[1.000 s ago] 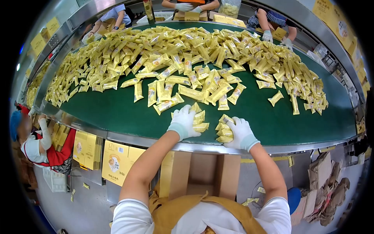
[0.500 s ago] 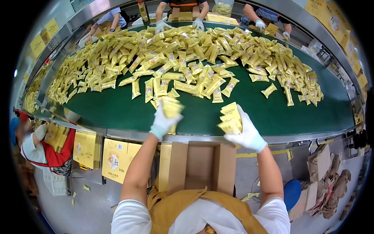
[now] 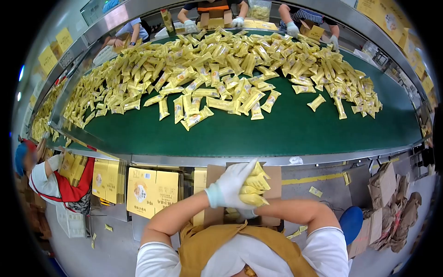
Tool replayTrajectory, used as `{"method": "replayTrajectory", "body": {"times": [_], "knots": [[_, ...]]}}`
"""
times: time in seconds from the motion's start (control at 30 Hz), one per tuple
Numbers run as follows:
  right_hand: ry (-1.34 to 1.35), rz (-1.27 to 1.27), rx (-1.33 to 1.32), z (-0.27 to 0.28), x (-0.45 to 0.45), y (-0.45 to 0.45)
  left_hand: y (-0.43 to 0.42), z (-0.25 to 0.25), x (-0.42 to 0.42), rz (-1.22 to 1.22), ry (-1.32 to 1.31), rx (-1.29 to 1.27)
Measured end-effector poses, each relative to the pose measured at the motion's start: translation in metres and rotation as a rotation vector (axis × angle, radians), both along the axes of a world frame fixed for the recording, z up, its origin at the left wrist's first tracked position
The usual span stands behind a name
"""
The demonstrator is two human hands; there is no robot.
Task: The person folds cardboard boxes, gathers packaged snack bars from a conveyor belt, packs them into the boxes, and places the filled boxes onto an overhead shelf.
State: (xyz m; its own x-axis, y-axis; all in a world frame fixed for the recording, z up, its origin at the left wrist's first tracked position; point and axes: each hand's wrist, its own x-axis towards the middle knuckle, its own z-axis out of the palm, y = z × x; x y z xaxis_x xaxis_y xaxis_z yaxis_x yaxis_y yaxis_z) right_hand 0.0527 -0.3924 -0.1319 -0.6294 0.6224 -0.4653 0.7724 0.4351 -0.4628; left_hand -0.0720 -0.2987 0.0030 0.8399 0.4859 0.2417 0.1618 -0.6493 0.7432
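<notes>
Above the open cardboard box point(image 3: 274, 177), my left hand point(image 3: 227, 185), in a white glove, is closed round several yellow wrapped snack packets point(image 3: 256, 186) stacked together. My right hand point(image 3: 248, 213) is low in the box, under the left hand and its packets. Only a bit of its glove shows, so its fingers and anything in them are hidden. Part of a packet shows inside the box beside the right hand. Beyond the box, a large heap of the same packets point(image 3: 217, 60) lies on the green conveyor belt point(image 3: 230, 138).
A metal edge point(image 3: 184, 160) runs along the belt's near side. Flat yellow cartons point(image 3: 150, 191) stand left of the box. Crumpled brown cardboard point(image 3: 383, 207) and a blue stool point(image 3: 350, 225) are at right. Co-workers' gloved hands point(image 3: 291, 29) are across the belt; another person works at left.
Both hands have drawn back from over the belt to the box. The left still holds packets; the right, which held a stack, has gone down into the box.
</notes>
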Motion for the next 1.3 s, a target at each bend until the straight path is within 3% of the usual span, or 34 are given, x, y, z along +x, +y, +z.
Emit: {"method": "replayTrajectory", "body": {"times": [0.03,0.13,0.17,0.27,0.4,0.43,0.57,0.67,0.73,0.77,0.8,0.83,0.87,0.9,0.93,1.0,1.03,1.13,1.17,1.23,1.3], "knots": [[0.015,-0.018,-0.034,0.001,0.001,0.001,-0.002,-0.011,0.005,0.057,0.101,0.216],[-0.104,0.052,-0.194,0.031,-0.006,0.012,-0.010,-0.041,0.010,0.135,0.198,0.522],[-0.019,-0.013,-0.127,0.007,-0.003,0.002,-0.017,-0.046,0.013,0.182,0.211,0.577],[-0.162,0.034,-0.381,0.030,-0.006,0.010,-0.026,-0.074,0.021,0.212,0.457,0.775],[-0.280,-0.012,-0.181,0.004,-0.011,-0.002,-0.023,-0.090,0.036,0.149,0.627,0.700],[-0.340,-0.058,-0.175,0.008,-0.016,-0.003,-0.021,-0.100,0.040,0.075,0.778,0.689],[-0.554,0.005,-0.190,-0.013,-0.039,0.005,-0.003,-0.141,0.060,-0.133,1.117,0.358],[-0.466,0.181,-0.235,0.059,-0.018,0.021,0.009,-0.141,0.058,-0.247,1.134,0.246],[-0.321,0.270,-0.382,0.103,0.011,0.049,0.029,-0.079,0.055,-0.512,1.180,0.145],[-0.065,0.184,-0.448,0.124,0.034,0.063,0.043,-0.045,0.047,-0.652,1.183,0.151],[0.197,0.096,-0.508,0.142,0.062,0.077,0.066,-0.031,0.031,-0.693,0.917,-0.073],[0.376,-0.046,-0.498,0.159,0.090,0.088,0.091,0.033,0.023,-0.688,0.881,-0.412],[0.554,-0.188,-0.486,0.169,0.118,0.101,0.113,0.036,-0.008,-0.592,0.504,-0.481],[0.655,-0.407,-0.428,0.167,0.140,0.114,0.136,0.050,-0.026,-0.498,0.402,-0.629],[0.753,-0.630,-0.364,0.162,0.156,0.132,0.170,0.041,-0.041,-0.472,0.222,-0.443],[0.568,-0.744,0.123,0.128,0.174,0.183,0.212,0.015,-0.052,0.247,0.292,-0.296],[0.356,-0.735,0.212,0.117,0.176,0.210,0.251,-0.037,-0.059,0.572,0.312,-0.182],[-0.130,-0.759,0.365,0.091,0.155,0.282,0.290,-0.075,-0.044,1.004,0.534,0.006],[-0.166,-0.803,0.369,0.072,0.149,0.307,0.285,-0.069,-0.032,1.040,0.638,0.035],[-0.182,-0.930,0.280,0.084,0.119,0.327,0.280,-0.070,-0.012,1.069,0.800,0.103],[-0.209,-0.886,0.315,0.078,0.110,0.332,0.274,-0.076,-0.003,0.935,0.834,0.242]]}}
